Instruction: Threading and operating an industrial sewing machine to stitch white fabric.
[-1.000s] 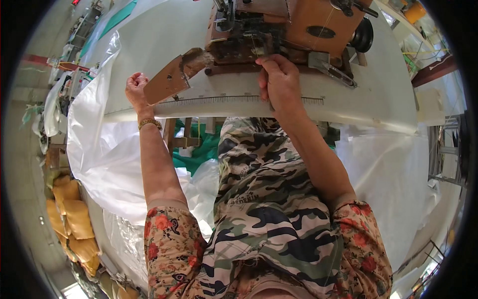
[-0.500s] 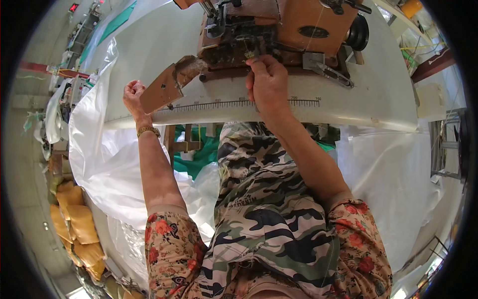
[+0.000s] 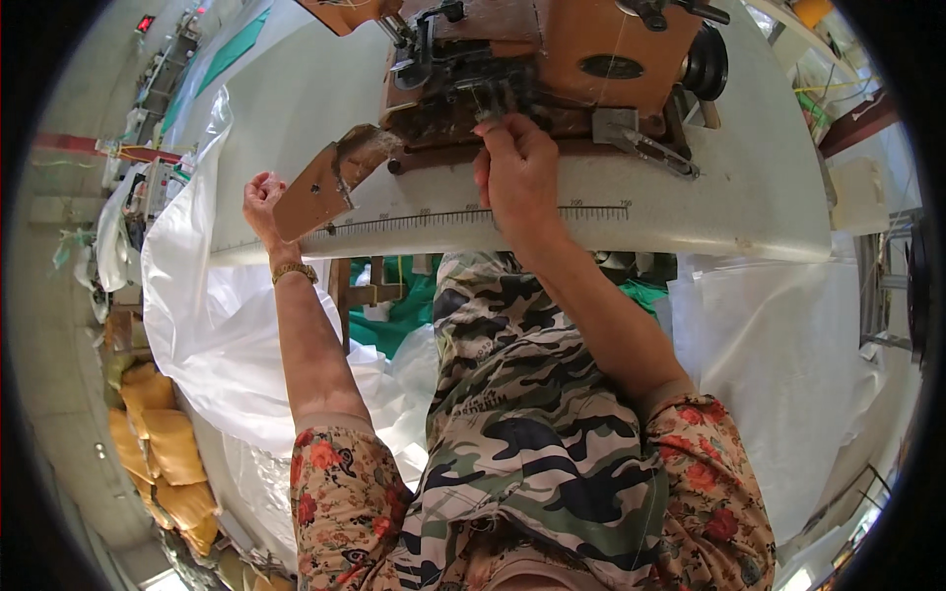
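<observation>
An orange-brown sewing machine (image 3: 591, 54) stands at the far side of the white table. My right hand (image 3: 520, 177) is at the machine's opened front, thumb and fingertips pinched together beside its dark inner metal parts (image 3: 483, 84). Whatever lies between those fingertips is too small and blurred to name. The swung-out brown cover plate (image 3: 313, 195) juts to the left over the table. Just beyond its outer end is my left hand (image 3: 262, 205), its fingers curled closed; what they hold, if anything, is hidden. A watch sits on the left wrist.
A ruler scale (image 3: 443, 217) runs along the near part of the table (image 3: 690, 222). White plastic sheeting (image 3: 217, 325) drapes off the left edge, with more sheeting (image 3: 769, 325) at the right. Folded yellow-brown material (image 3: 168, 443) lies at the lower left.
My right hand has shifted slightly left and nearer along the machine's front, still pinched. My left hand stays by the cover plate. The whole view has moved a little.
</observation>
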`<state>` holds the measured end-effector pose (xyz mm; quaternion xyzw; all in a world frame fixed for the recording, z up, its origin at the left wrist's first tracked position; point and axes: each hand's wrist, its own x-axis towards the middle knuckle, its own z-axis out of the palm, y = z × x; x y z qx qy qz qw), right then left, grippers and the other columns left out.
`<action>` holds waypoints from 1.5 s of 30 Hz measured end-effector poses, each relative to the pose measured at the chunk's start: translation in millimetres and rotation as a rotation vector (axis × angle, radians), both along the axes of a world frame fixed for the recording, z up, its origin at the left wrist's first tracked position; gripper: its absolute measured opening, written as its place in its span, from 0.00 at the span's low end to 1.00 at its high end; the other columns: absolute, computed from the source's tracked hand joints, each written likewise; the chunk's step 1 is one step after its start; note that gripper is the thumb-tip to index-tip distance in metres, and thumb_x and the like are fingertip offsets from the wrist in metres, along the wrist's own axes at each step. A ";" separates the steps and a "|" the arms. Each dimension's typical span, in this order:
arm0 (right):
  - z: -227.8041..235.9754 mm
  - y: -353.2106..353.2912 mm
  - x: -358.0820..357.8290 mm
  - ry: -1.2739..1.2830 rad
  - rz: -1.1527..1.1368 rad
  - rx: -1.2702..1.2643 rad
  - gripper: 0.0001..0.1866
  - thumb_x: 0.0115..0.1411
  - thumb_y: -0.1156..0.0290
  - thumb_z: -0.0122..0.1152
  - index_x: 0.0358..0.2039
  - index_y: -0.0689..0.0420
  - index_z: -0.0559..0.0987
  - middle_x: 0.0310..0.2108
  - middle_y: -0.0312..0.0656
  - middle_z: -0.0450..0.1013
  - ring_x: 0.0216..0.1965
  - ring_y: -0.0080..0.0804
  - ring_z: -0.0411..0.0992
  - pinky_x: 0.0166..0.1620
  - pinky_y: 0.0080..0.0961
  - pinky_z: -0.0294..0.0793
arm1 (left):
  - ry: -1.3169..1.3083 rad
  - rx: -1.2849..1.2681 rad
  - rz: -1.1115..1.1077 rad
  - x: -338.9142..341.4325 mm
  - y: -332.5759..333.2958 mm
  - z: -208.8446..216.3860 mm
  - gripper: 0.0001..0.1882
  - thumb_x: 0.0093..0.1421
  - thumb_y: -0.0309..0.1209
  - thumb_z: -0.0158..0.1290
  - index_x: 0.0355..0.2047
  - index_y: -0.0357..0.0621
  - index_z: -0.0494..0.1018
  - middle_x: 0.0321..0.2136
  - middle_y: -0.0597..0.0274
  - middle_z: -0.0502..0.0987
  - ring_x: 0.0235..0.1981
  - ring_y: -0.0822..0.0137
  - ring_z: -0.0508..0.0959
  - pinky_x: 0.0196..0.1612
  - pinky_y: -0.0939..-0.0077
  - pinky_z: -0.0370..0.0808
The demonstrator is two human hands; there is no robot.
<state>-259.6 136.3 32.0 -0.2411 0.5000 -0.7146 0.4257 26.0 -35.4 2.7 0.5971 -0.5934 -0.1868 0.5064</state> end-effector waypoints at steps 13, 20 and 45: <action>-3.6 -1.1 0.2 -0.038 0.005 -0.005 0.09 0.60 0.69 0.45 0.30 0.61 0.72 0.11 0.35 0.63 0.09 0.19 0.57 0.13 0.18 0.55 | 0.031 -0.054 -0.054 -0.3 -3.3 -4.8 0.08 0.59 0.27 0.49 0.35 0.33 0.69 0.22 0.64 0.74 0.22 0.77 0.72 0.24 0.85 0.70; -3.7 -3.8 1.2 -0.119 0.004 -0.019 0.09 0.59 0.69 0.44 0.30 0.60 0.71 0.11 0.35 0.63 0.09 0.19 0.56 0.12 0.19 0.54 | -0.047 -0.061 -0.046 1.8 -1.9 -3.9 0.09 0.58 0.28 0.50 0.35 0.34 0.70 0.22 0.64 0.74 0.21 0.76 0.72 0.25 0.85 0.70; 1.4 -11.4 2.9 -0.121 -0.018 -0.049 0.09 0.61 0.68 0.44 0.32 0.58 0.71 0.11 0.34 0.63 0.09 0.18 0.57 0.12 0.17 0.55 | 0.009 -0.008 -0.031 -4.9 2.2 0.0 0.08 0.59 0.28 0.51 0.35 0.35 0.69 0.23 0.66 0.73 0.23 0.77 0.70 0.26 0.85 0.69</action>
